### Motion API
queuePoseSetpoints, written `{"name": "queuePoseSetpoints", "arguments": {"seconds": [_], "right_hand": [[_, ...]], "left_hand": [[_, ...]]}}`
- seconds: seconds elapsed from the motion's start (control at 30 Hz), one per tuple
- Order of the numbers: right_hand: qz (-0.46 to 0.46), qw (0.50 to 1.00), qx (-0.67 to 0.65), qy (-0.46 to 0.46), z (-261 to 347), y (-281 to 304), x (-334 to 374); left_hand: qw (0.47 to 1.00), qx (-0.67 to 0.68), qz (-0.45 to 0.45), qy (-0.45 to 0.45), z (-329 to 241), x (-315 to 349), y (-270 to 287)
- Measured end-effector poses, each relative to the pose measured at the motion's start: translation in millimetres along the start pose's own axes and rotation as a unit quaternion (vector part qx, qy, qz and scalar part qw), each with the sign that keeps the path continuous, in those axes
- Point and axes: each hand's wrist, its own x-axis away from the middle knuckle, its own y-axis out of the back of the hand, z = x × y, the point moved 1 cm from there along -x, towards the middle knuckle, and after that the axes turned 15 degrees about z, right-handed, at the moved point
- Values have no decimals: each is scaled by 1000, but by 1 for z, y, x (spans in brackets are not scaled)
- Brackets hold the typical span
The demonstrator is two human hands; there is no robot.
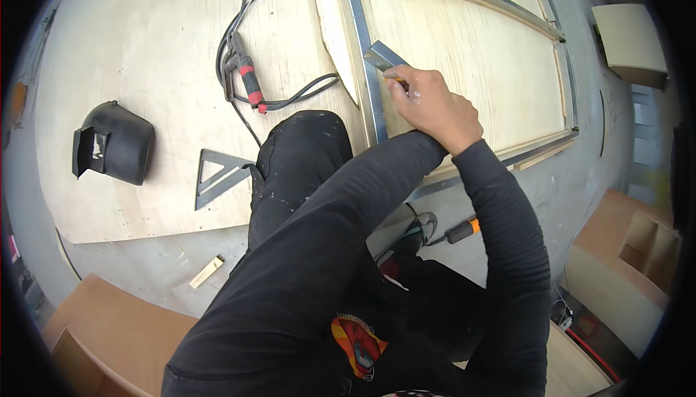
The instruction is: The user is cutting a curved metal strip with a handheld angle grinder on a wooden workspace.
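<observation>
My right hand (438, 107) reaches over a steel frame (368, 81), its fingers closed round a thin yellow pencil-like stick (396, 79). Against those fingers, a short flat-sided metal piece (384, 56) lies at a slant by the frame's left rail. Whether it is a tube offcut or a square's blade, I cannot tell. My left forearm (355, 201) crosses toward the right wrist, where the sleeve ends; the left hand itself is hidden. Pale wooden panels fill the frame.
A plywood sheet (159, 27) carries a black welding mask (119, 143), a grey triangular speed square (217, 178) and a red-and-black welding electrode holder (249, 81) with looping cable. An orange-and-black tool handle (462, 231) is near my feet. Brown wooden boxes (130, 324) stand around the edges.
</observation>
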Motion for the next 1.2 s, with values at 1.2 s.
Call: {"name": "queuePoseSetpoints", "arguments": {"seconds": [1.2], "right_hand": [[9,959,231,-167,-285,-3,236]], "left_hand": [[992,55,66,94,-9,-22,6]]}}
